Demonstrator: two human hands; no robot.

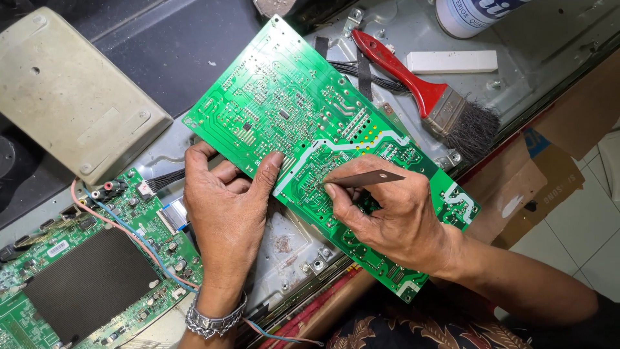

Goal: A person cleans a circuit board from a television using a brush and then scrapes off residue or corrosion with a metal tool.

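Note:
A long green circuit board (290, 103) lies solder side up, running diagonally from the top centre to the lower right. My left hand (226, 200) grips its near edge, thumb pressed on the top face. My right hand (394, 216) rests on the board and pinches a thin dark metal blade (368, 178), whose tip touches the board near the white trace line.
A red-handled paintbrush (426, 97) lies on the grey metal chassis (549, 45) beside a white bar (452, 61) and a white can (468, 13). A second green board (90, 271) with a black heat sink sits lower left, a beige cover (64, 97) upper left, cardboard (542, 174) at right.

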